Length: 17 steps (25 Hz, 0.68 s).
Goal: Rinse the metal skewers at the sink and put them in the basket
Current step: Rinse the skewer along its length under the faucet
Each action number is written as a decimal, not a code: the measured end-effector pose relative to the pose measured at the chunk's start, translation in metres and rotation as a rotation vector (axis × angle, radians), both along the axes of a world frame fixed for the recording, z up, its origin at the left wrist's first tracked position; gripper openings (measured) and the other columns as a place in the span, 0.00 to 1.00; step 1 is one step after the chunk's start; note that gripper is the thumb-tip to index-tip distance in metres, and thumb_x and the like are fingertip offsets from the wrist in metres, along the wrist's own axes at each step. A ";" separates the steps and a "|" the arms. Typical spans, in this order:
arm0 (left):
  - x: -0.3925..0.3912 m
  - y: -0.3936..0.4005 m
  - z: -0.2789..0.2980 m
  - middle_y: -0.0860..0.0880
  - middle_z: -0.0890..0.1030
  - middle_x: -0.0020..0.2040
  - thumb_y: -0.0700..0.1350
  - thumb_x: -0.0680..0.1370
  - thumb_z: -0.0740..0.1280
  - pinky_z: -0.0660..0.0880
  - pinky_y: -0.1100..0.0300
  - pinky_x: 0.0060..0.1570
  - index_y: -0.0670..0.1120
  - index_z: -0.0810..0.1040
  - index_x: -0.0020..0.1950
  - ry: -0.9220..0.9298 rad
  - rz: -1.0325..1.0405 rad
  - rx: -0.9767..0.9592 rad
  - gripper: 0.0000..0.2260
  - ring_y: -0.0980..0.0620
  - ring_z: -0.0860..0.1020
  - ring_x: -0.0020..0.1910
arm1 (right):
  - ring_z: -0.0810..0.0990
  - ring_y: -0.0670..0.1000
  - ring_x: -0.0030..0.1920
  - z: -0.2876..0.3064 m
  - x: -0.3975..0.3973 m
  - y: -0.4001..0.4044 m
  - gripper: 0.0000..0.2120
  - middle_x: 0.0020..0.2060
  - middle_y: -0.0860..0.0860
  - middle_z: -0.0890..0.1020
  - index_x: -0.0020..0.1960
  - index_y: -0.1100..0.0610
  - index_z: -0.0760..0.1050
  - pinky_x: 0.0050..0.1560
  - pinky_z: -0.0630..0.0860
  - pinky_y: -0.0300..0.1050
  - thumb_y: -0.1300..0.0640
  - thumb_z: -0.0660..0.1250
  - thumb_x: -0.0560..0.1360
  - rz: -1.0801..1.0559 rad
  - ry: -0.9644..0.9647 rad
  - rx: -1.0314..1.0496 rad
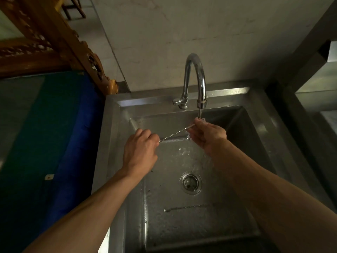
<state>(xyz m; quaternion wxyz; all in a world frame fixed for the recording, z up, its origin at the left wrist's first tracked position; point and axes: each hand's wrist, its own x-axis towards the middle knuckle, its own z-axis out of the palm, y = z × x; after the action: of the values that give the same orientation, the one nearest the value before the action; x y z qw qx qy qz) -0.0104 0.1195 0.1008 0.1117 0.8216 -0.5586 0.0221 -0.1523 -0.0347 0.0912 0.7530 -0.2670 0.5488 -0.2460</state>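
Hands, left [140,151] and right [207,135], pinch twisted skewer [173,135] ends under faucet [195,81].

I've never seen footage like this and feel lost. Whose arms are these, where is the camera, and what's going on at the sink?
There is no machine here: a person wears the camera on their head, so you look down along their own arms. The left hand grips one end of a twisted metal skewer, and the right hand pinches the other end under water running from the faucet. Below is a steel sink with a drain. A second skewer lies on the sink bottom, nearer the person. No basket shows in this view.
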 end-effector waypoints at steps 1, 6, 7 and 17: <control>0.000 -0.002 0.000 0.47 0.78 0.40 0.39 0.71 0.70 0.72 0.51 0.38 0.46 0.80 0.41 -0.004 -0.007 -0.005 0.03 0.43 0.74 0.43 | 0.86 0.50 0.39 -0.001 0.001 0.001 0.06 0.38 0.55 0.87 0.45 0.58 0.81 0.37 0.82 0.44 0.56 0.74 0.72 -0.014 0.039 -0.006; 0.001 0.001 -0.001 0.47 0.78 0.39 0.38 0.70 0.70 0.72 0.52 0.38 0.46 0.80 0.41 -0.012 -0.017 0.005 0.03 0.43 0.74 0.42 | 0.86 0.50 0.46 0.004 -0.002 0.000 0.14 0.46 0.54 0.86 0.53 0.55 0.81 0.48 0.82 0.45 0.69 0.71 0.71 -0.085 -0.152 -0.031; 0.001 0.002 -0.001 0.47 0.78 0.39 0.39 0.71 0.70 0.72 0.52 0.38 0.46 0.80 0.41 -0.010 -0.009 0.013 0.03 0.44 0.74 0.43 | 0.85 0.50 0.48 0.005 -0.003 -0.002 0.18 0.49 0.53 0.86 0.55 0.54 0.80 0.49 0.82 0.45 0.72 0.69 0.71 -0.093 -0.218 -0.014; -0.002 0.001 0.001 0.49 0.77 0.39 0.37 0.69 0.71 0.72 0.53 0.38 0.47 0.80 0.41 -0.041 -0.010 0.017 0.05 0.45 0.74 0.43 | 0.83 0.46 0.29 0.004 -0.007 -0.005 0.10 0.31 0.53 0.85 0.38 0.59 0.82 0.31 0.80 0.38 0.52 0.76 0.69 0.053 0.351 -0.216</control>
<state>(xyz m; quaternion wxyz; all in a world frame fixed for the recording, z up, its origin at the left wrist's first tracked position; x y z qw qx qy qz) -0.0121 0.1205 0.1016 0.0933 0.8191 -0.5650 0.0337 -0.1589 -0.0395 0.0952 0.6192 -0.3992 0.6347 -0.2334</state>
